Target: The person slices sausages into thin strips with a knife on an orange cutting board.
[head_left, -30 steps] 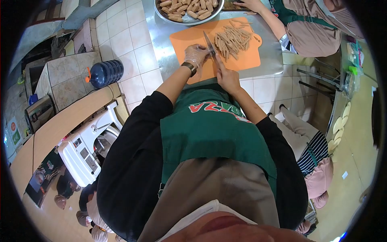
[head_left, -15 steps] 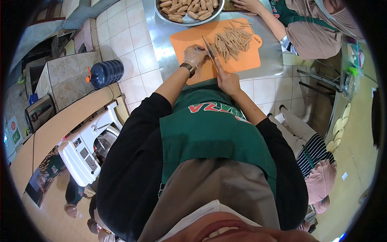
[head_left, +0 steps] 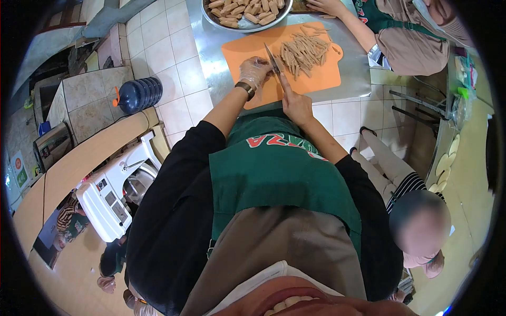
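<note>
My right hand (head_left: pixel 298 107) is closed around the handle of a knife (head_left: pixel 271 56), its index finger stretched along the top. The blade points away from me over an orange cutting board (head_left: pixel 240 52). My left hand (head_left: pixel 254 71), in a clear plastic glove, has its fingers curled together right beside the blade. Whatever those fingers hold is too small and covered to name. To the right of the knife lies a pile of thin light-brown strips (head_left: pixel 304 51). Beyond the board stands a metal bowl (head_left: pixel 211 20) with many brown finger-shaped pieces (head_left: pixel 253 9).
The board lies on a metal table (head_left: pixel 208 58). At the far right, a co-worker's hand (head_left: pixel 327 6) rests near another board. A blue water bottle (head_left: pixel 139 96) lies to the left, near a white mixer (head_left: pixel 108 197). Another person (head_left: pixel 419 224) is behind me on the right.
The knife has shifted slightly beside my left fingers, its blade turned a little. Behind me, the person on the right has turned and moved. My left hand stays nearly in place.
</note>
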Tool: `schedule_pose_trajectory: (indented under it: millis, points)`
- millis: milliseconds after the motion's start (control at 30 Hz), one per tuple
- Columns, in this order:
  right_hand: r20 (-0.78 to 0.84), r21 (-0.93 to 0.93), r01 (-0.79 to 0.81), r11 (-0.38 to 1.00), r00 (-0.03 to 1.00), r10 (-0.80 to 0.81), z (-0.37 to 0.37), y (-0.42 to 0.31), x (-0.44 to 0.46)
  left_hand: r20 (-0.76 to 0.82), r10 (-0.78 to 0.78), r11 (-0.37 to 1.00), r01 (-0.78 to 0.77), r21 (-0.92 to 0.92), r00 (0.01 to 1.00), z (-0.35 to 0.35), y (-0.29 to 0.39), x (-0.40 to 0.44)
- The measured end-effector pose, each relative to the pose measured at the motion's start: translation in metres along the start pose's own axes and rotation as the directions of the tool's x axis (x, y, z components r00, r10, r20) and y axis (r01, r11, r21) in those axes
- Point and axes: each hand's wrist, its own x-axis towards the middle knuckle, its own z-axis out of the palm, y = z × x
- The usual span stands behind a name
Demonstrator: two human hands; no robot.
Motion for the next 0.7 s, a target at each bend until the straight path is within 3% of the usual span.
schedule_pose_trajectory:
  millis: [433, 700]
  points:
    - [0.084, 0.076, -0.033, 0.997, 0.996, 0.027, 0.002, 0.005, 0.010, -0.013, 0.001, 0.995, 0.001, 0.104, 1.000, 0.001, 0.009, -0.002]
    - [0.002, 0.107, 0.013, 0.994, 1.000, -0.013, 0.013, 0.006, 0.023, -0.023, -0.025, 0.988, 0.028, 0.151, 0.999, -0.001, 0.002, 0.007]
